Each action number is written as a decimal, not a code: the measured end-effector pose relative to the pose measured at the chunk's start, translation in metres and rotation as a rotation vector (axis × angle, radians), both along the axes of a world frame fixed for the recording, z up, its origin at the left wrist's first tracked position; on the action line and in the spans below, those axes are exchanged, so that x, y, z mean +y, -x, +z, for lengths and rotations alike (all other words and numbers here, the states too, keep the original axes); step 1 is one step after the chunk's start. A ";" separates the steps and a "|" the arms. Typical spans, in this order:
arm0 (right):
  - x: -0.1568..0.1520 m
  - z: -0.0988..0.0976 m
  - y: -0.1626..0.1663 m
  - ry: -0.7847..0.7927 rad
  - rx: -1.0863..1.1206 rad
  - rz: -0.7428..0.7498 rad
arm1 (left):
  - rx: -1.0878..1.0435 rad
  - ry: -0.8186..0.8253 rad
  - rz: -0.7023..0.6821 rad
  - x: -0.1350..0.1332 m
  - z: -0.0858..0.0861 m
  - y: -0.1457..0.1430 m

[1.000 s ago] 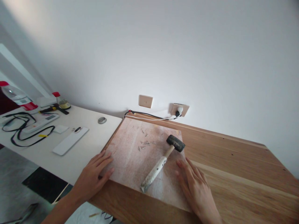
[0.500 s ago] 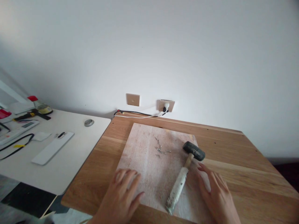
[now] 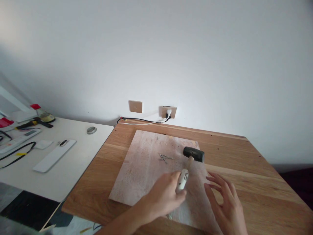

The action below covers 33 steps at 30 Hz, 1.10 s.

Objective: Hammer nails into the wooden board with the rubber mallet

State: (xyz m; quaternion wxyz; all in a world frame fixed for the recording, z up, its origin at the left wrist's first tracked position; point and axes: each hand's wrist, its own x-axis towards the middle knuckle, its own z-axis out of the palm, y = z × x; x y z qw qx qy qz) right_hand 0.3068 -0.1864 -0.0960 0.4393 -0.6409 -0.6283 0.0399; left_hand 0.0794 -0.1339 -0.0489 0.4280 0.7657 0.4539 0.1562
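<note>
Mallet (image 3: 189, 163) laid on board (image 3: 144, 163), handle run from head (far end) back toward body. Handle wrapped by left hand (image 3: 162, 197), fingers closed round lower part. Right hand (image 3: 225, 204) spread flat just right of handle, nothing held. Nails (image 3: 165, 158) left of head.

Wooden table (image 3: 244, 176), warm oak grain, pushed against the wall. A pale board (image 3: 144, 166) lies flat on it, left of centre. Black and white cables (image 3: 139, 121) run along its far edge.

White desk (image 3: 78, 163) butts against its left side. On it: flat white slab (image 3: 54, 156), small grey disc (image 3: 91, 130), black cord (image 3: 17, 152), remote (image 3: 18, 138), clutter at the far corner.
</note>
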 end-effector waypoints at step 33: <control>0.235 0.035 0.143 0.506 -0.566 0.736 | 0.229 -0.179 0.706 0.011 0.004 0.256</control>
